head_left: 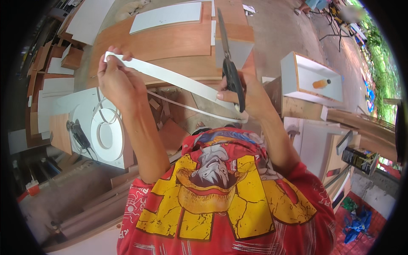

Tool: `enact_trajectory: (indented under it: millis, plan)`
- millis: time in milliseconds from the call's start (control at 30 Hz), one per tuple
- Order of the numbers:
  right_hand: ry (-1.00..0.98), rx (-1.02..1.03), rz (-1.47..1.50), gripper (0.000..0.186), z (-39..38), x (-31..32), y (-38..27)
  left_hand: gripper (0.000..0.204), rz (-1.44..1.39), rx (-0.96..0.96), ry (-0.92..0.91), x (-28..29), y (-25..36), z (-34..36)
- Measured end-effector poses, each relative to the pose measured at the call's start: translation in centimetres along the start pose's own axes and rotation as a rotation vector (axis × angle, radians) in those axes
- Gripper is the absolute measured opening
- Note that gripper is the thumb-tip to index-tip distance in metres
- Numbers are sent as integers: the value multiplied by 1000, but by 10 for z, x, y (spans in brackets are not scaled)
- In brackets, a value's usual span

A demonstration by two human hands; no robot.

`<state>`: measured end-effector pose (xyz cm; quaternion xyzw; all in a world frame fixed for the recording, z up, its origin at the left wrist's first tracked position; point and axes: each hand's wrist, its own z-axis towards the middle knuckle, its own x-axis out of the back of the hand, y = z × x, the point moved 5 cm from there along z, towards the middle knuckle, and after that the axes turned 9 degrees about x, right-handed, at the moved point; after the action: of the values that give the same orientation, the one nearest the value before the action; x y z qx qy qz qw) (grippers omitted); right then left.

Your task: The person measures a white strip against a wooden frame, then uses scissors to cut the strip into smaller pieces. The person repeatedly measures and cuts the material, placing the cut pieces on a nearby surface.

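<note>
A white flat strip (176, 79), like edge banding, stretches between my two hands. Its far left end is pinched in the fingers of my left hand (121, 83). My right hand (250, 93) grips black-handled scissors (231, 70), with the blades pointing up and away from me, and the strip runs under its thumb. From near the right hand the strip bends back and trails leftward in a thin curve. On a white board at the left lies a roll of white banding (105, 135), with loose loops beside it.
Brown and white panels (170, 55) lie ahead. A black corded tool (79, 135) rests beside the roll. To the right stands an open white box (312, 80) with an orange bottle (321, 83) inside. Boards are stacked at the far left. A dog (132, 7) lies at the back.
</note>
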<state>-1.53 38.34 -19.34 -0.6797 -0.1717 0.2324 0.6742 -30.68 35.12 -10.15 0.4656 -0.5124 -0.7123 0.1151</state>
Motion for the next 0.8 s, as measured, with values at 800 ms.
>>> enact_trajectory:
  millis: [800]
  plan:
    - [-132, -119, -77, 34, 22, -17, 1, 17, -4, -73, 51, 37, -6, 1]
